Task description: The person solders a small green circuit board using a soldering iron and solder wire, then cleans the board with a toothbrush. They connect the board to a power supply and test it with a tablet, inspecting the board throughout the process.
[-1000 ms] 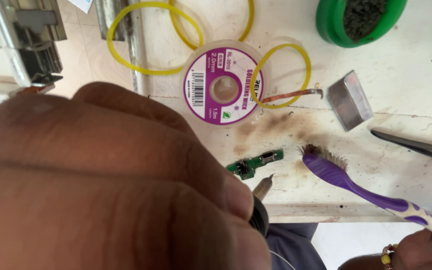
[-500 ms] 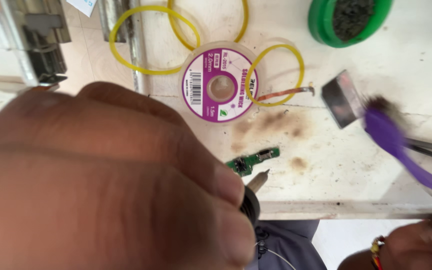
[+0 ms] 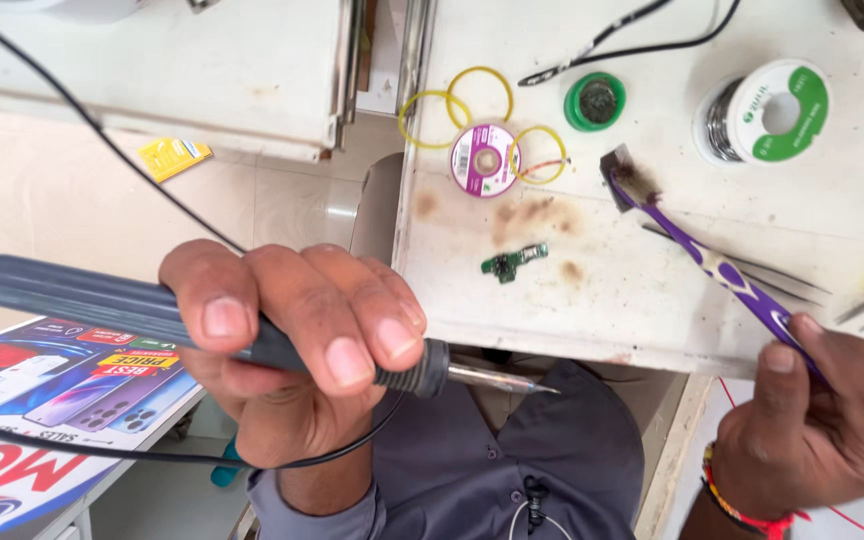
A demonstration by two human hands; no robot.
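While the left hand wraps its grip tight round the grey handle of a soldering iron, thumb and fingers fully closed on it, the iron lies nearly level, its metal tip pointing away from the grip toward the person's right. That tip hangs off the near edge of the white table, over the grey shirt, touching nothing. A black cord runs up and away from the rear end of the handle.

Up and to the right of this grip, past the iron's tip, a small green circuit board lies flat on the table, clear of both hands and beside brown scorch stains.

The right hand has its grip shut on the lower end of a purple toothbrush, fingers pinched round the handle. The brush slants up and away from that grip, and its worn bristle head sits on the table, up and to the right of the board and near it without touching.

Beyond the board, farther from both grips, stand a purple-labelled spool of braid among yellow rubber bands, a small green tin and a reel of solder wire. Tweezers lie under the brush handle, just above the right grip.
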